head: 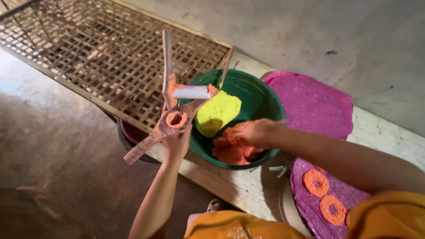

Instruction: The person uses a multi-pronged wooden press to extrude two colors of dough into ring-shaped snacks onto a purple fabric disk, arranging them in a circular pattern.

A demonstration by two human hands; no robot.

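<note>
Left hand (pixel 176 144) is clenched around the lower body of the wooden lever press (pixel 170 117), just under its round barrel opening, which is rimmed with orange dough — so the long handles and the white plunger (pixel 191 92) all sit above and beyond the grip, top-heavy. Right hand (pixel 256 132) is down in the green bowl (pixel 265 99), fingers curled onto the orange dough lump (pixel 232 148); whether they actually pinch a piece off or only press into it, I cannot tell, the hand is a bit blurred. Yellow dough (pixel 218 111) lies in the same bowl, between the press and the right hand, touching or nearly touching the orange. Risks as I read them: one-handed hold on the press with that much lever past the fist — if the wrist relaxes, the upper handle swings and the lower one clips the bowl rim or the woven bamboo rack (pixel 110 53) behind it. Bowl sits near the ledge edge on the grip side; a downward push from the right hand could tip it that way. Sticky dough on the palm could make the press slip. Colours could smear together where the lumps meet. Finished orange rings (pixel 316 183) on the purple cloth (pixel 310 104) sit under the right forearm — a dropped elbow flattens them.
</note>
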